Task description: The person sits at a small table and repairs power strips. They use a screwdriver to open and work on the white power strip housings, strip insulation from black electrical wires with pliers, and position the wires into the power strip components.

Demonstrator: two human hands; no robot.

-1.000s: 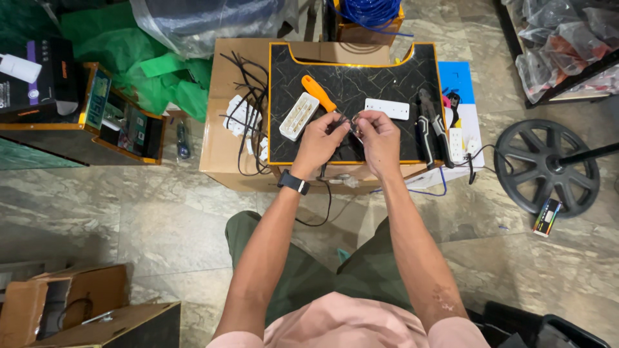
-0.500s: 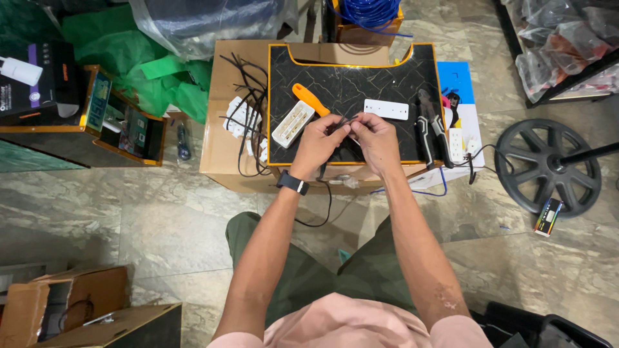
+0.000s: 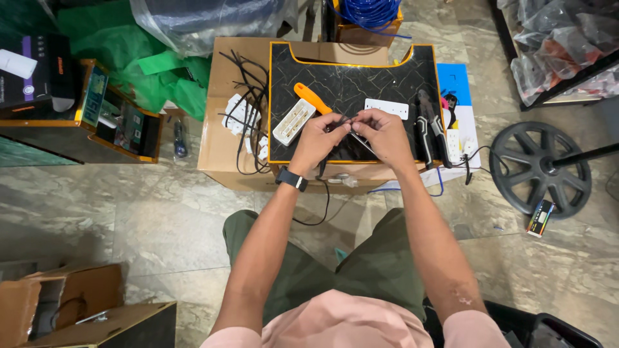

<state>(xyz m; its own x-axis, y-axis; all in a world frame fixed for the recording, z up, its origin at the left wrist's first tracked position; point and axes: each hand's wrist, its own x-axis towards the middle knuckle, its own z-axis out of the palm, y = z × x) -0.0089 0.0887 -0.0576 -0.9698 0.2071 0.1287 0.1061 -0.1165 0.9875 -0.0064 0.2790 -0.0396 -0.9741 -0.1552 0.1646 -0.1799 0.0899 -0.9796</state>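
Thin dark wire [image 3: 349,124] pinched between left hand [image 3: 320,136] and right hand [image 3: 385,132], just above the black marble-pattern tabletop [image 3: 361,77]; long axis running roughly left to right, then trailing down and away off the front edge toward the floor; both hands equally near, meeting at the middle. Fingers of both hands closed tight on the wire, no gap visible; exact grip too small to tell. Just beside the left hand, an orange-handled tool [image 3: 311,97] and a white socket strip [image 3: 293,122]; pliers [image 3: 429,125] right of the right hand, apart.
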